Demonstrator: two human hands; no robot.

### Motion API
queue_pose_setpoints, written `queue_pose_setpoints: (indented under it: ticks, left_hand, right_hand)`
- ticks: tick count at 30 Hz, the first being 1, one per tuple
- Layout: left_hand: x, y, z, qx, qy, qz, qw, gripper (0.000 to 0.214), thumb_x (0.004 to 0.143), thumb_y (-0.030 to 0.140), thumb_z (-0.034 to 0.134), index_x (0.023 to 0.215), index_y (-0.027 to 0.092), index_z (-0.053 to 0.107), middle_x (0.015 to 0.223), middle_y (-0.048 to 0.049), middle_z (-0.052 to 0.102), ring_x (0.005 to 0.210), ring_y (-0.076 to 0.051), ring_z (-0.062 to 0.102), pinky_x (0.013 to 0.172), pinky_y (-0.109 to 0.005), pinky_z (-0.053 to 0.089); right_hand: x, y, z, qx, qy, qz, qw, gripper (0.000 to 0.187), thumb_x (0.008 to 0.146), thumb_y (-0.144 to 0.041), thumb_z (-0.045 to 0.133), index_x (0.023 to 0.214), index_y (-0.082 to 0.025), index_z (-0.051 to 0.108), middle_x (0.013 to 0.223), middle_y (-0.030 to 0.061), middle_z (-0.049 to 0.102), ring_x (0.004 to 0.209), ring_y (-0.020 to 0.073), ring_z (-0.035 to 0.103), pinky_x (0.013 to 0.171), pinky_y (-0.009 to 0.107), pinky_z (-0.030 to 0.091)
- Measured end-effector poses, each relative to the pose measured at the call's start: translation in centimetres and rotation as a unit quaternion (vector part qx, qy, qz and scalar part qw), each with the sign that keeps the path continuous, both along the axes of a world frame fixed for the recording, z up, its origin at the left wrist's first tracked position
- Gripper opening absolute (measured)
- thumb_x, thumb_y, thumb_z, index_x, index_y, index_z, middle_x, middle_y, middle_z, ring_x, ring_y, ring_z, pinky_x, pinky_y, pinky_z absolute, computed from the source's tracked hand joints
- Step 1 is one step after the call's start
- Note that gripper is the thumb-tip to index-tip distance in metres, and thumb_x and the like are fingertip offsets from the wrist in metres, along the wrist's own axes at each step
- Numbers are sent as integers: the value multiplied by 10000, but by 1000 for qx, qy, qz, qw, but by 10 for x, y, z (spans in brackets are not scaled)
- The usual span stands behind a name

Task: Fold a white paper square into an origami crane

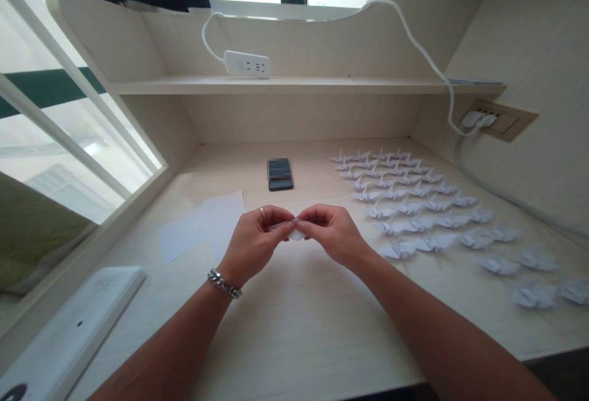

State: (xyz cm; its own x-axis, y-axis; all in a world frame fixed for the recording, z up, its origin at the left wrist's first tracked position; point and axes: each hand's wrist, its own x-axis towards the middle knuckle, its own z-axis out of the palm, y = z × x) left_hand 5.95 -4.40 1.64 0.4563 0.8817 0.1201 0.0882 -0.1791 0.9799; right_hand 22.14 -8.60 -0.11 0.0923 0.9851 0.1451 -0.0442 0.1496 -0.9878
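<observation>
A small piece of folded white paper (297,233) is pinched between my two hands above the middle of the desk. My left hand (257,234), with a ring and a chain bracelet, grips its left side between thumb and fingers. From the other side, my right hand (334,232) pinches it with thumb and forefinger. The fingertips nearly meet and hide most of the folds. On the right side of the desk stand several rows of white paper cranes (405,189). White paper sheets (197,226) lie flat to the left of my left hand.
A dark phone (280,174) lies beyond my hands. At the lower left is a long white device (78,333). A power strip (247,64) rests on the shelf (304,89). White cable (426,54) hangs down to a wall socket (504,120) on the right.
</observation>
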Motion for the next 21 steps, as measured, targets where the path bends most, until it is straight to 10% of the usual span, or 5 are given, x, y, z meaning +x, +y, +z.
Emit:
queue_pose_setpoints:
  ticks: [21]
  left_hand:
    - [1, -3, 7, -18, -30, 7, 999, 139, 693, 223, 750, 777, 128, 691, 697, -24, 694, 636, -124, 619, 613, -244, 501]
  right_hand:
    - [2, -3, 6, -45, 71, 5, 996, 191, 611, -271, 778, 772, -170, 760, 721, 27, 723, 684, 154, 664, 666, 306, 556]
